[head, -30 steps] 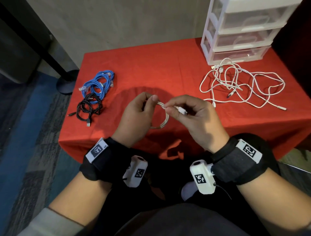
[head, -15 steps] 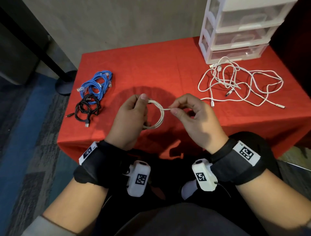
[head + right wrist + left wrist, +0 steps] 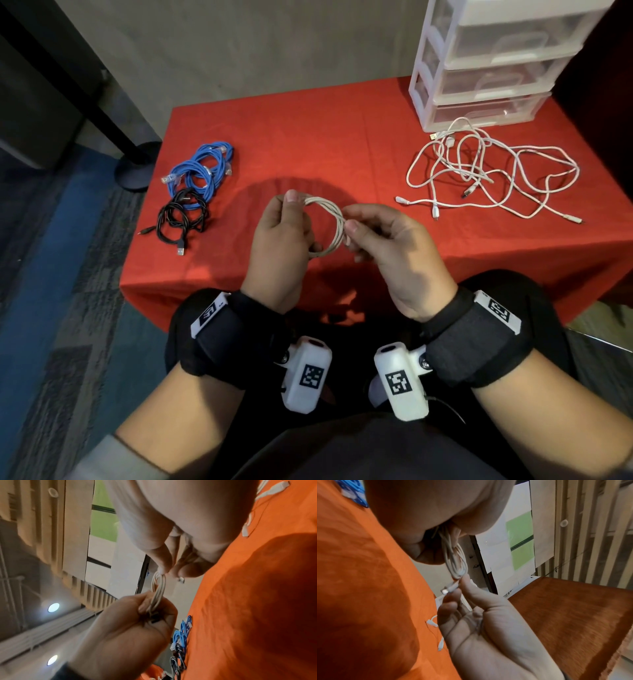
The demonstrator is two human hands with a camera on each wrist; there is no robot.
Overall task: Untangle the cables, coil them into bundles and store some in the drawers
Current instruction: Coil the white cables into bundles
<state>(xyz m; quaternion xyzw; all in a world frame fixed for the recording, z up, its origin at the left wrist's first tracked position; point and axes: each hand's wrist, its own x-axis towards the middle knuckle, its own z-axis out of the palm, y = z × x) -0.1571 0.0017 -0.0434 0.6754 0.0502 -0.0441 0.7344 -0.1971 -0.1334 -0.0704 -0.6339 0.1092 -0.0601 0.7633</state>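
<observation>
While the left hand (image 3: 281,236) grips a small white coil (image 3: 329,222) above the counter's (image 3: 308,137) near edge, the right hand (image 3: 383,240) pinches its plug end against the loop, seemingly tucking it in. Blue cables (image 3: 202,168) and a black cable (image 3: 181,216) already lie bundled at the counter's left. A white tangle (image 3: 489,171) still sprawls before the closed drawers (image 3: 486,68), so untangling and storing appear to remain.

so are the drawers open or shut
Shut. In the head view all three drawers sit flush in the white frame, none pulled out. The loose white cables lie on the table in front of them.
</observation>
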